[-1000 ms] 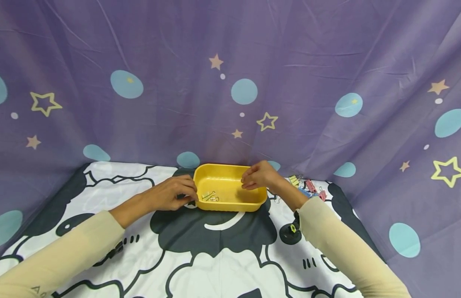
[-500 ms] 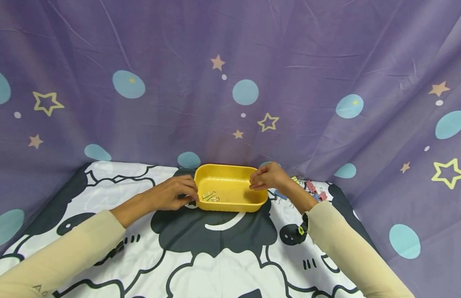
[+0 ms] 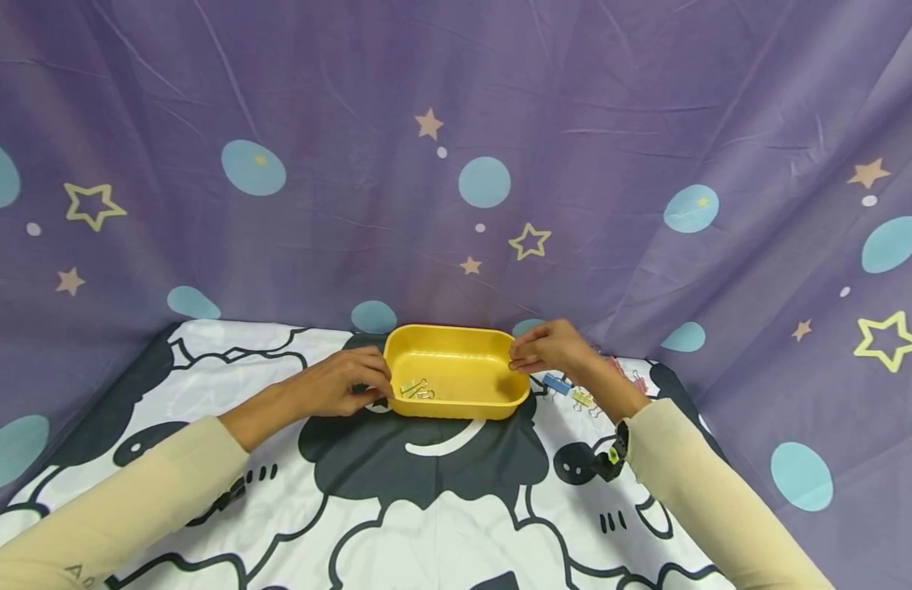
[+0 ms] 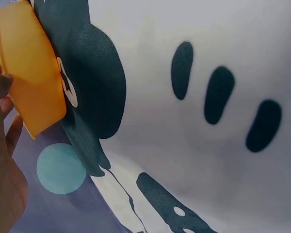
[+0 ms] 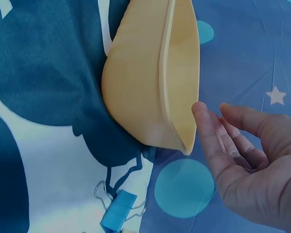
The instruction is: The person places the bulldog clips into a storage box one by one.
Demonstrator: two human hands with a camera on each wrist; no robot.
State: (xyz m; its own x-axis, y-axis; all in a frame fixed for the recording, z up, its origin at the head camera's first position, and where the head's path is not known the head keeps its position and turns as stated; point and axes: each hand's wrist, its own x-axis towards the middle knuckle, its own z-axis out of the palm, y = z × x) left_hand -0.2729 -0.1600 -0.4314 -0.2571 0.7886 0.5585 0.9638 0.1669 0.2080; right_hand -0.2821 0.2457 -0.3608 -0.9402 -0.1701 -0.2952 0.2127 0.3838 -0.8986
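A yellow plastic tray [image 3: 466,378] stands at the back of the table; a few small binder clips [image 3: 417,388] with silver wire handles lie in its near left corner. My left hand [image 3: 347,380] holds the tray's left end, its thumb [image 4: 1,86] against the tray wall in the left wrist view. At the right end my right hand [image 3: 557,347] hovers by the rim, fingers loosely bent and thumb apart, nothing between them. Just below that hand lie a blue binder clip [image 3: 557,383] and a yellow binder clip [image 3: 583,398].
Pink binder clips [image 3: 640,382] lie farther right, partly behind the right forearm. A white and black cartoon cloth [image 3: 433,533] covers the table. Close behind the tray hangs a purple curtain [image 3: 352,205] with stars and blue dots.
My right hand has moved right, from over the tray's inside to its right rim. The blue and yellow clips show more fully now, the pink ones less. My left hand and the tray stay put.
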